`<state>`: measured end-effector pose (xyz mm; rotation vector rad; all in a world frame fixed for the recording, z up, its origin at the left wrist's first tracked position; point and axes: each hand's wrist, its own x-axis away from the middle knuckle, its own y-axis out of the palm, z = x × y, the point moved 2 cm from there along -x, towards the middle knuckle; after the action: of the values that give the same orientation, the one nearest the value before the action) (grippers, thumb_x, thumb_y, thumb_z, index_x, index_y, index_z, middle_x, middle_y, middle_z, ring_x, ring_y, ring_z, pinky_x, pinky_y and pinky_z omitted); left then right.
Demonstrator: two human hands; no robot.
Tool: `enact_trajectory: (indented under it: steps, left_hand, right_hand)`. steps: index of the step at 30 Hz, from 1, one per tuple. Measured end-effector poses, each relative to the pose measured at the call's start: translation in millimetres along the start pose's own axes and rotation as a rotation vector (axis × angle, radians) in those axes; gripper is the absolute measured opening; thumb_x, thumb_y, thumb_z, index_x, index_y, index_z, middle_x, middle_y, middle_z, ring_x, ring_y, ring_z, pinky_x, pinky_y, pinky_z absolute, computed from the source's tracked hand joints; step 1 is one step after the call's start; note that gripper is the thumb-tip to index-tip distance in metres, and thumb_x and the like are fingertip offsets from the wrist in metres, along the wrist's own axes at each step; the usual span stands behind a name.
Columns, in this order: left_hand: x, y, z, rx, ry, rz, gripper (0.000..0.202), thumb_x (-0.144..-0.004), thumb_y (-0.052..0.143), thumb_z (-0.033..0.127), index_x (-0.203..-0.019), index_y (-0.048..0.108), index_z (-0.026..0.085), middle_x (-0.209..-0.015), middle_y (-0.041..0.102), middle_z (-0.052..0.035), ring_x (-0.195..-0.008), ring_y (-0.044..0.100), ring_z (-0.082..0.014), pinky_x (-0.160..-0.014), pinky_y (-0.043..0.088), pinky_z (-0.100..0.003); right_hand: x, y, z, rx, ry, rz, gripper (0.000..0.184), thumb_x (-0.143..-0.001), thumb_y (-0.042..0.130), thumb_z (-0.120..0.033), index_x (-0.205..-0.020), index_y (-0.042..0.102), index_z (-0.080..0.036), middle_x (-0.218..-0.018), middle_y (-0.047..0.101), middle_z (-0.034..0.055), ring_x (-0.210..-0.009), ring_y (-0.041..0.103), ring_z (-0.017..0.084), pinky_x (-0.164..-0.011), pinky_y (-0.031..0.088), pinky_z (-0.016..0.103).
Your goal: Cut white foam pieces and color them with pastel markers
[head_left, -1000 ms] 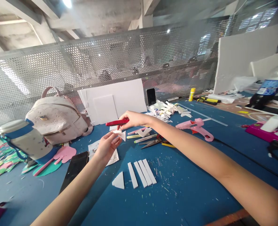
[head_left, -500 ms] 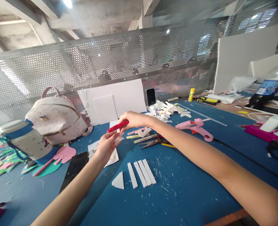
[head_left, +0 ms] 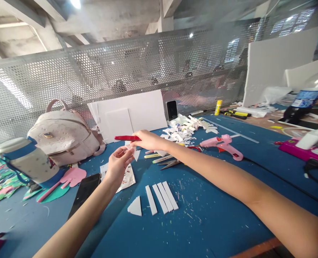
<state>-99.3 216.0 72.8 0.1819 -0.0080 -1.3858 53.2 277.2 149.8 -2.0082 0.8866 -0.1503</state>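
My right hand [head_left: 149, 140] is closed round a red utility knife [head_left: 126, 138], whose handle sticks out to the left; its blade is hard to make out. Just below it, my left hand [head_left: 119, 161] pinches a small white foam-board piece [head_left: 136, 154] between thumb and fingers. Both hands are close together above the table, over a crumpled paper [head_left: 128, 179] with dark specks. Nearer to me lie several white foam strips [head_left: 162, 198] side by side and a white wedge-shaped piece [head_left: 135, 206].
Scissors [head_left: 171, 164] and markers [head_left: 162, 159] lie beneath my right forearm. Right of them is a pink glue gun [head_left: 223, 145] with its cord. White scraps [head_left: 184, 127] are heaped behind. A phone [head_left: 85, 193], a tumbler [head_left: 31, 161] and a backpack [head_left: 64, 134] stand left.
The red knife has shifted left and lies more level, apart from my left fingers. My left hand has dropped slightly, and the white piece in it shows more clearly.
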Motion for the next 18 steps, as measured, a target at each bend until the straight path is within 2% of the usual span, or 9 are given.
enact_trajectory:
  steps: [3, 9, 12, 15, 18]
  left_hand:
    - [-0.2, -3.0, 5.1, -0.031, 0.058, 0.024, 0.032, -0.096, 0.062, 0.034, -0.121, 0.059, 0.016, -0.120, 0.062, -0.0084, -0.101, 0.065, -0.0211, -0.086, 0.057, -0.041]
    - [3.9, -1.2, 7.0, -0.121, 0.096, 0.025, 0.030, -0.095, 0.062, 0.033, -0.119, 0.060, 0.015, -0.116, 0.063, -0.0076, -0.097, 0.066, -0.0197, -0.082, 0.057, -0.039]
    - [8.4, 4.8, 0.2, -0.163, 0.071, -0.019, 0.030, -0.095, 0.062, 0.033, -0.119, 0.060, 0.015, -0.117, 0.063, -0.0078, -0.098, 0.065, -0.0202, -0.084, 0.057, -0.040]
    - [9.8, 8.7, -6.6, -0.180, 0.041, -0.051, 0.030, -0.096, 0.062, 0.034, -0.119, 0.060, 0.015, -0.117, 0.063, -0.0079, -0.099, 0.065, -0.0203, -0.084, 0.057, -0.040]
    - [8.6, 8.4, -8.6, -0.174, 0.031, -0.055, 0.031, -0.096, 0.062, 0.034, -0.120, 0.059, 0.016, -0.118, 0.063, -0.0081, -0.099, 0.065, -0.0205, -0.085, 0.057, -0.040]
  right_hand:
    - [-1.0, 8.0, -1.0, -0.057, 0.061, 0.047, 0.022, -0.098, 0.059, -0.034, -0.105, 0.064, -0.013, -0.091, 0.066, 0.0027, -0.076, 0.064, 0.015, -0.069, 0.055, 0.032]
    - [-9.8, 14.2, 4.5, -0.084, 0.130, 0.155, 0.026, -0.098, 0.060, -0.035, -0.111, 0.063, -0.013, -0.104, 0.067, 0.0058, -0.086, 0.067, 0.018, -0.075, 0.058, 0.035]
    - [-14.0, -3.3, 15.4, -0.039, 0.153, 0.235, 0.027, -0.099, 0.059, -0.034, -0.117, 0.061, -0.014, -0.109, 0.066, 0.0074, -0.089, 0.067, 0.018, -0.076, 0.058, 0.036]
    - [-11.7, -32.5, 33.3, 0.057, 0.175, 0.281, 0.029, -0.098, 0.060, -0.034, -0.119, 0.061, -0.014, -0.115, 0.065, 0.0084, -0.095, 0.066, 0.021, -0.081, 0.058, 0.039]
    - [-2.4, -60.1, 54.5, 0.198, 0.268, 0.329, 0.030, -0.097, 0.061, -0.033, -0.121, 0.061, -0.015, -0.120, 0.063, 0.0093, -0.103, 0.064, 0.023, -0.087, 0.056, 0.043]
